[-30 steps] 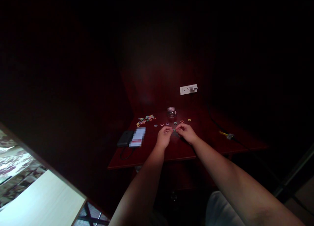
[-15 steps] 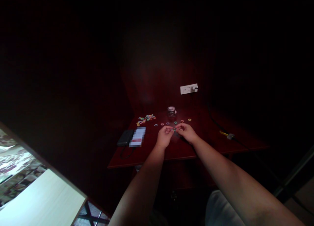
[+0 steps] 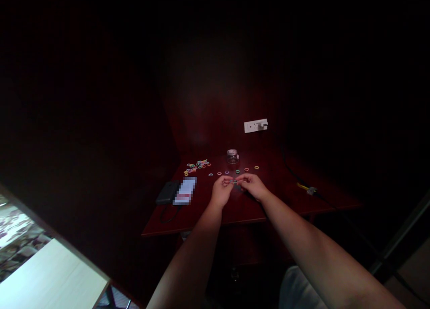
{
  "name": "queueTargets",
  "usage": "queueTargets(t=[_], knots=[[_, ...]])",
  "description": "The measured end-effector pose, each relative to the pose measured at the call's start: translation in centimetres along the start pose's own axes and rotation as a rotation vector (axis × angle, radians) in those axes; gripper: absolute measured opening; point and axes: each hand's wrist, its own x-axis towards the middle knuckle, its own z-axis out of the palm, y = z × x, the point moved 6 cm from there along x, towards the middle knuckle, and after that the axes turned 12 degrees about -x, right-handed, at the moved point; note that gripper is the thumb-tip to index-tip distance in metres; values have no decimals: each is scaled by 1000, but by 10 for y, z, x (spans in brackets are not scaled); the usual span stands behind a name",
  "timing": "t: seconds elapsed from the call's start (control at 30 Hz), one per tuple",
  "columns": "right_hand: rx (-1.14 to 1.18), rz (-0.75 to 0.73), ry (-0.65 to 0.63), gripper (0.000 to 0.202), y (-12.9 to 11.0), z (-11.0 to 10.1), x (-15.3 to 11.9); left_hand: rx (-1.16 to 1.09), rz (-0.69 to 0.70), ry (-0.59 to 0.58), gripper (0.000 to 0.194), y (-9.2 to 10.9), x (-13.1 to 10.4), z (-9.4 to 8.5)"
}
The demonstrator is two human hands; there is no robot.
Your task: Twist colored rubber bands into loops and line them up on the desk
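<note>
My left hand (image 3: 221,191) and my right hand (image 3: 252,186) meet above the table, fingertips pinched close together. Between them is a small hair tie (image 3: 234,181), bluish and green, partly covered by the fingers; whether it is one band or two linked ones I cannot make out. Just beyond the hands, a spaced row of single hair ties lies on the table, among them a blue one (image 3: 210,174), a green one (image 3: 237,171) and a yellow one (image 3: 256,167). A loose pile of mixed-colour hair ties (image 3: 200,164) lies at the back left.
Behind the row stands a small clear jar (image 3: 232,157). A phone (image 3: 185,191) and a black power bank (image 3: 167,193) with a cable lie left on the dark red table (image 3: 201,219). At right are a yellow-and-black cable (image 3: 311,190) and a wall socket (image 3: 255,126).
The whole view has shifted slightly, with everything a little lower and farther left. Both hands keep their pinch; more of the bluish part of the hair tie shows between the fingertips.
</note>
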Motion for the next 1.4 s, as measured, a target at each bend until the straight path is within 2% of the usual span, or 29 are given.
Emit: queueTargets(t=[0.2,0.37,0.5,0.57,0.73,0.87,0.93,1.13,1.4], knots=[[37,-22,-44,29,-4,1,-1,13,13,-11,17,1,0,0],[216,-3,-159,56,-15,0,-7,-8,13,13,14,5,0,1],[324,60,-190,89,-16,-4,-8,-8,15,17,14,6,0,1],[339,72,-203,93,-15,-4,-8,1,19,14,14,5,0,1],[331,92,-198,87,-10,-2,-6,28,29,23,15,7,-1,1],[190,39,-129,46,-6,0,-3,17,33,0,15,7,-1,1],[121,16,-102,34,-4,1,-2,14,33,-11,16,5,-1,1],[82,22,-71,25,0,0,-1,26,26,-14,19,3,-1,1],[38,10,-32,23,-3,-1,-2,28,39,-30,19,5,-1,1]])
